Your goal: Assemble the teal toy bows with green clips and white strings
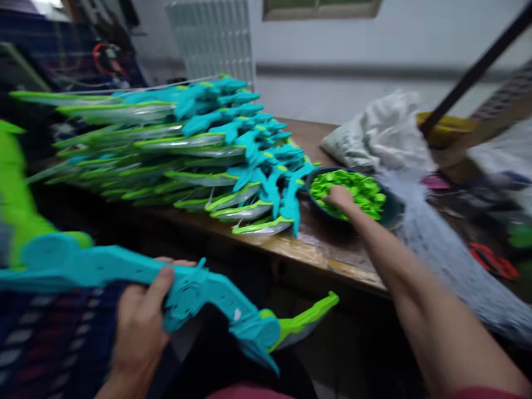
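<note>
A turquoise plastic toy bow (187, 291) with lime-green limbs lies across the lower left of the view. My left hand (143, 318) is closed around its middle, with the thumb on top. At the right, my right hand (338, 197) reaches into a dark bowl (393, 213) full of small bright green plastic pieces (368, 194). Its fingertips are down among the pieces, so I cannot make out whether they grip one. Many similar bows (249, 149) in turquoise and green are piled on the wooden table (320, 257), just left of the bowl.
Behind the bowl stands a crumpled white sack (388, 133). Plastic sheeting (449, 249) hangs over the table's right side, near red-handled scissors (492, 260). A yellow container (449, 127) and a dark slanted bar (474, 66) are at the far right. A white radiator (211, 39) is against the wall.
</note>
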A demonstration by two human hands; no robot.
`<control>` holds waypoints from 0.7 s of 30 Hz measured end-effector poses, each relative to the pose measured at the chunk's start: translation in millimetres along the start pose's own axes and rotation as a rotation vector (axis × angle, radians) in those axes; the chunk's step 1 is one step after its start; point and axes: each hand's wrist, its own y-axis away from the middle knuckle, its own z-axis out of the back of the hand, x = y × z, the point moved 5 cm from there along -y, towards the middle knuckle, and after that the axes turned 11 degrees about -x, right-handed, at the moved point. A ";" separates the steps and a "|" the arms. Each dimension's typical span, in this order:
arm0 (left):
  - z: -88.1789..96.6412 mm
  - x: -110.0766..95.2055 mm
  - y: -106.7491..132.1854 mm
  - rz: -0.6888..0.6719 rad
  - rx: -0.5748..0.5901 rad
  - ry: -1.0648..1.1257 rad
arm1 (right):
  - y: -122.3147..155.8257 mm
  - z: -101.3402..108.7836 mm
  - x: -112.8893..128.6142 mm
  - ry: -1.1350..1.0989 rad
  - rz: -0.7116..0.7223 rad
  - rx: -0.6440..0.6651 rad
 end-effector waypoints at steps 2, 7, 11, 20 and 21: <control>11.1 17.8 -0.9 0.085 -0.066 0.033 | -6.6 -5.8 -3.6 -0.045 -0.055 0.007; 21.6 46.9 -3.5 0.237 -0.077 0.194 | -6.6 17.7 -12.0 -0.327 -0.130 -0.188; 30.7 60.9 0.0 0.286 -0.059 0.232 | 33.8 42.0 8.9 -0.619 -0.108 -0.273; 37.9 97.4 19.5 0.381 -0.125 0.246 | 303.3 5.2 140.7 -1.149 0.106 0.487; 37.2 100.0 23.0 0.391 -0.119 0.256 | 326.0 0.1 149.3 -1.167 0.118 0.503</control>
